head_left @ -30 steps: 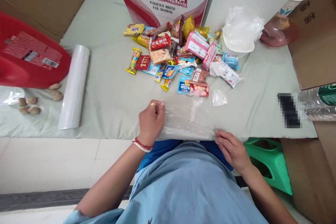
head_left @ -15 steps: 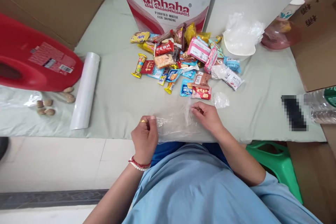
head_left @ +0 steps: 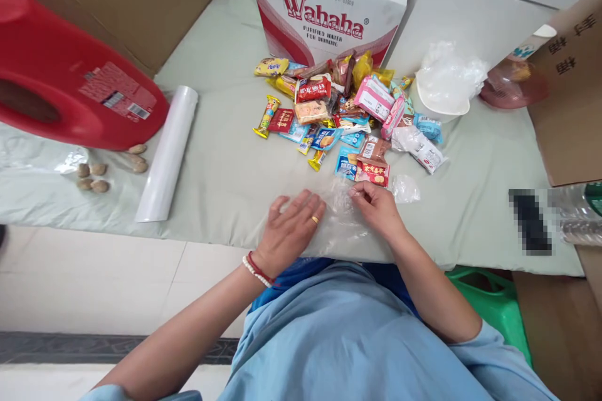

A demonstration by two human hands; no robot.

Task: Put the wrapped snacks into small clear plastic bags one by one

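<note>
A clear plastic bag [head_left: 339, 225] lies flat and wrinkled on the cloth-covered table near its front edge. My left hand [head_left: 292, 225] rests palm down on the bag's left part, fingers stretched out, a gold ring on one finger. At the bag's upper right corner, my right hand [head_left: 375, 205] pinches the bunched plastic between thumb and fingers. Just beyond both hands is a heap of wrapped snacks [head_left: 313, 111], with a red packet [head_left: 374, 173] and a blue packet [head_left: 347, 163] closest. A small crumpled clear wrapper [head_left: 406, 188] sits right of my right hand.
To the left are a white roll [head_left: 168, 153], a red jug [head_left: 84, 75] and several brown nuts [head_left: 98, 169]. Behind the snacks stands a Wahaba carton [head_left: 329, 12]. A white bowl [head_left: 439, 109] with plastic in it is at the back right, a clear bottle [head_left: 580, 210] at the right edge.
My left hand has gone from a pinch at the bag's left end to lying flat, moved right over the bag. My right hand still pinches the bag. The whole view has shifted slightly.
</note>
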